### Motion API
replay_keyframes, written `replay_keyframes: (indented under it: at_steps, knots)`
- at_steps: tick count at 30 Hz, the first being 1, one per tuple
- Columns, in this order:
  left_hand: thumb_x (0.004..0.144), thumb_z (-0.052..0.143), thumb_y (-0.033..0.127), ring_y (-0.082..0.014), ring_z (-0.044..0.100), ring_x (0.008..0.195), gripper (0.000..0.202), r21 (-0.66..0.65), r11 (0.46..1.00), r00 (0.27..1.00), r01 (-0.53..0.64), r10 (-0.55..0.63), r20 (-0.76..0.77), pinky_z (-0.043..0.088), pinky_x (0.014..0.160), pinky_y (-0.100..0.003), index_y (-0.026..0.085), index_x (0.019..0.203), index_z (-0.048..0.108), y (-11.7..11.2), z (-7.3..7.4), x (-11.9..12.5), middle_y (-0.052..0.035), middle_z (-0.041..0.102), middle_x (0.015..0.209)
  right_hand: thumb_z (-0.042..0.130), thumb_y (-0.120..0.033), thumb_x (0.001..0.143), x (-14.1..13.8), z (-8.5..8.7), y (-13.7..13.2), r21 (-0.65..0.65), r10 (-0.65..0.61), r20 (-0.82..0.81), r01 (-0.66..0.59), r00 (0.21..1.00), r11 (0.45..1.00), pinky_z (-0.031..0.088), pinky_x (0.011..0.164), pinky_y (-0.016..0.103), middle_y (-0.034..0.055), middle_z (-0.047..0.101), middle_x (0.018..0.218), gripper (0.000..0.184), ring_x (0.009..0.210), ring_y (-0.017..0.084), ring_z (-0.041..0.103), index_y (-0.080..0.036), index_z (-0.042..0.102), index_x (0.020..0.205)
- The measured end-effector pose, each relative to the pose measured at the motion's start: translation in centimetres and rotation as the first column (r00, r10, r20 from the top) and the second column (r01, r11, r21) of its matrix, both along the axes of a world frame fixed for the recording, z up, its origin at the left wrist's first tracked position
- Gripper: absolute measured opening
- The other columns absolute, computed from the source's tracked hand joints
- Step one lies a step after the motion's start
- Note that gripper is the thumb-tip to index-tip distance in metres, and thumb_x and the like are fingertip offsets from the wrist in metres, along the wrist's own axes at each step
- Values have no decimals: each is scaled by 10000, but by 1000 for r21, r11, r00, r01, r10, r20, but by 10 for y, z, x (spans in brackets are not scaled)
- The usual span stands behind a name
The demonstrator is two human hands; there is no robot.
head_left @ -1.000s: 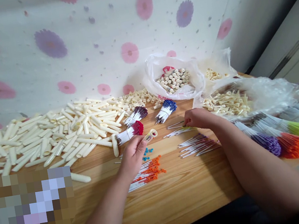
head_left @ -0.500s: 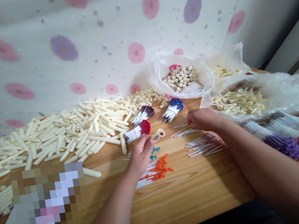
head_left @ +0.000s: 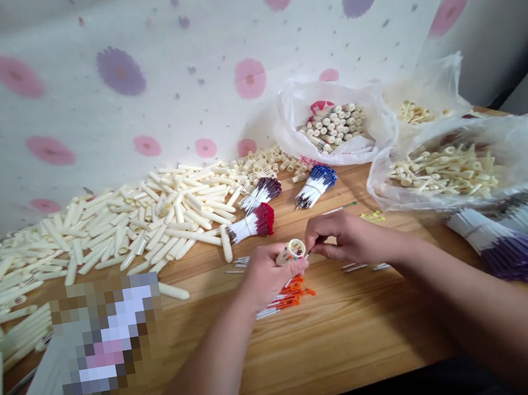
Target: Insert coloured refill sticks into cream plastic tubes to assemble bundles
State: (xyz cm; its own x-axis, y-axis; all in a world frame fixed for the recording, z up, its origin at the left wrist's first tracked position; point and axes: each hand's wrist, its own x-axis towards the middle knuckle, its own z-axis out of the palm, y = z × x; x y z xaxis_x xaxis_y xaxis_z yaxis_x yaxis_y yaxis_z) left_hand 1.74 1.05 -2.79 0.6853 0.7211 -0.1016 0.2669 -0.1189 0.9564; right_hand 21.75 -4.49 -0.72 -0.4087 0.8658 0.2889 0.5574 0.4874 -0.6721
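My left hand (head_left: 266,276) is closed round a cream plastic barrel (head_left: 294,250) whose open mouth faces me, with several coloured tips showing inside it. My right hand (head_left: 345,238) pinches a thin refill at the barrel's mouth, the two hands almost touching. Under my left hand lies a loose fan of orange-tipped refills (head_left: 287,294). A few refills (head_left: 362,266) lie by my right wrist on the wooden table (head_left: 327,341).
A heap of cream barrels (head_left: 123,230) covers the table's left. Bundles with red (head_left: 254,223), dark purple (head_left: 263,192) and blue (head_left: 316,185) tips lie behind the hands. Plastic bags of cream parts (head_left: 445,170) and purple-tipped bundles (head_left: 512,248) crowd the right.
My right hand left the refills lying on the table and came in to the barrel's mouth with one refill. The camera swung right and down, so everything shifted.
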Motion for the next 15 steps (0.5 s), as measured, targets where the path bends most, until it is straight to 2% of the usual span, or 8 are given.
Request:
replay_keyframes:
  at_steps: [2, 5, 7, 11, 15]
  knots:
    - [725, 646, 335, -82, 403, 505, 221, 21, 999, 999, -40, 40, 14, 324, 496, -217, 133, 643, 605, -2, 0, 2, 36, 485, 539, 546, -141, 810, -1, -3, 1, -9, -27, -92, 26, 995, 1000, 465, 637, 208, 23, 649, 802, 97, 686, 104, 587, -169, 607, 881]
    - [740, 624, 310, -94, 435, 545, 199, 78, 993, 994, -91, 86, 63, 345, 529, -225, 140, 641, 590, -1, 2, 2, 32, 505, 566, 602, -204, 805, 1, -7, 3, -13, -105, -212, 104, 972, 994, 511, 700, 239, 51, 674, 883, 171, 751, 123, 631, -166, 609, 972]
    - [749, 619, 302, -97, 442, 563, 194, 108, 988, 990, -113, 103, 93, 352, 551, -229, 143, 644, 584, 0, 2, 2, 34, 505, 576, 609, -232, 809, 2, -8, 4, 1, -153, -256, 159, 954, 987, 522, 703, 247, 57, 686, 875, 185, 762, 132, 645, -163, 622, 980]
    - [754, 616, 285, -95, 431, 564, 186, 143, 979, 985, -144, 127, 117, 355, 563, -233, 144, 639, 575, 1, 2, 2, 41, 489, 574, 576, -228, 842, -2, -7, 4, 92, -177, -253, 206, 951, 974, 518, 698, 245, 63, 709, 876, 161, 779, 139, 656, -162, 657, 963]
    - [748, 619, 290, -112, 483, 592, 177, 109, 978, 976, -179, 163, 144, 398, 591, -246, 151, 651, 570, -1, 3, 3, 30, 530, 591, 541, -193, 859, -11, -6, 2, 179, -175, -204, 212, 963, 961, 515, 714, 241, 67, 714, 897, 198, 792, 133, 659, -160, 664, 1010]
